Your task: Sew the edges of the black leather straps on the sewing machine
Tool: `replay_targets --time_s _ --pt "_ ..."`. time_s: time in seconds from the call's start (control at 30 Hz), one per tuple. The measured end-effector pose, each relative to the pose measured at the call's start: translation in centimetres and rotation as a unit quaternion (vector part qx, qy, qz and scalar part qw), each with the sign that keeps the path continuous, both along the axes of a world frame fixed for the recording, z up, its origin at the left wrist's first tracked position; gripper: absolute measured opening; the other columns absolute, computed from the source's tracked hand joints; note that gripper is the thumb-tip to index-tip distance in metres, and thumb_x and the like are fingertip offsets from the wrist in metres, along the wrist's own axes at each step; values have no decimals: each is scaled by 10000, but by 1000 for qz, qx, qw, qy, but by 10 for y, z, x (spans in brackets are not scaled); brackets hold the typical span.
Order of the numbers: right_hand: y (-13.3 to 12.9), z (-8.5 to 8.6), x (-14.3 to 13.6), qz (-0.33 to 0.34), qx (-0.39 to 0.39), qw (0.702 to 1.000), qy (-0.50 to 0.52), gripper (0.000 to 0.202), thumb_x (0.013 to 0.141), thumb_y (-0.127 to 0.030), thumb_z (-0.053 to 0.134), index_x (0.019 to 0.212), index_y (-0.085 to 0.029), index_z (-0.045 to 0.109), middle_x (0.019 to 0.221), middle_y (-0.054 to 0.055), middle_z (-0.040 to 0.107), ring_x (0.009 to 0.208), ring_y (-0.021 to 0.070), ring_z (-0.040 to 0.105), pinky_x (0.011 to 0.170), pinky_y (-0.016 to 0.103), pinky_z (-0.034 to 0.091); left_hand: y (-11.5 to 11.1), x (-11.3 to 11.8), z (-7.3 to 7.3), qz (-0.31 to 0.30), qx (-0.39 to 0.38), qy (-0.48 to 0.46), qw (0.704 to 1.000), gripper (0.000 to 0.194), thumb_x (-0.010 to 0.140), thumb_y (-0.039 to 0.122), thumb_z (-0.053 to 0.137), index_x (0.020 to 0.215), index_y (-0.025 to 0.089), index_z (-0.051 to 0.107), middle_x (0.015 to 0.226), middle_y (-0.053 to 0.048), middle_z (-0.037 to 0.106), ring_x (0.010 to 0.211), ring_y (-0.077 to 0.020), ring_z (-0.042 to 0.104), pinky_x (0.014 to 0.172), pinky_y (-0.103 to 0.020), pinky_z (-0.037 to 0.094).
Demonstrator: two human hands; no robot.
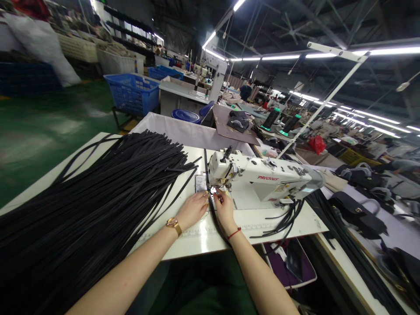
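A white sewing machine stands on the table, its needle area lit. One narrow black strap runs under the presser area and down over the table's front edge. My left hand, with a gold watch at the wrist, has its fingertips closed on the strap's left side, just before the needle. From the right, my right hand pinches the same strap close by; a red cord circles that wrist. My fingers partly hide the strap there. Left of my left hand lies a large pile of black straps.
More black straps hang near the machine's right end. An open purple-lined drawer sits below the tabletop. Black bags lie on the right-hand table. Behind stand two black thread cones and a blue basket.
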State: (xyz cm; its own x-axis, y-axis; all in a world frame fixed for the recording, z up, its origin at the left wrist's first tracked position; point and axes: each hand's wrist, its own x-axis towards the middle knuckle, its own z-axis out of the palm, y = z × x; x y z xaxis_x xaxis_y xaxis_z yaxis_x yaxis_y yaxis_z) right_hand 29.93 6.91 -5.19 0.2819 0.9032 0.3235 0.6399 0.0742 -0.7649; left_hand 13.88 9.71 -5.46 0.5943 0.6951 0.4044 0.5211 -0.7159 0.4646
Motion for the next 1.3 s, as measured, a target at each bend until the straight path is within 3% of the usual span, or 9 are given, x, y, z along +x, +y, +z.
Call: replay_targets --time_s 0.23,0.47,0.73,1.03,1.3 --pt "20 -9 -8 -46 21 995 83 266 843 -373 582 904 -132 675 827 78 728 716 186 642 668 271 486 10 2 -1 41 -26 -78 996 282 915 137 464 1145 150 626 1176 -102 621 1095 -231 578 1021 -401 468" --pt "31 -18 -9 -58 21 993 103 226 795 -358 629 835 -139 668 780 71 716 671 186 632 633 272 470 10 1 -2 29 -40 -96 994 276 898 124 489 1110 172 659 1140 -87 643 1061 -233 597 1007 -412 479" --pt "12 -19 1 -3 9 998 56 203 853 -330 579 751 -172 654 648 0 638 596 151 555 578 248 408 10 -1 -1 28 -45 -100 994 266 903 144 482 1088 171 671 1147 -83 651 1074 -243 594 1019 -425 464" --pt "-10 -3 4 18 52 998 -12 113 892 -254 564 832 -205 645 841 25 651 753 176 570 692 279 415 14 -2 -2 28 -53 -120 991 275 914 176 445 1088 184 657 1142 -65 650 1073 -216 609 1002 -396 491" --pt "-17 -3 7 40 93 994 -39 134 895 -164 529 929 -221 645 960 46 647 889 194 605 780 292 471 11 2 -8 -1 -40 -99 994 256 929 207 451 1094 198 647 1126 -68 650 1054 -210 613 972 -393 512"
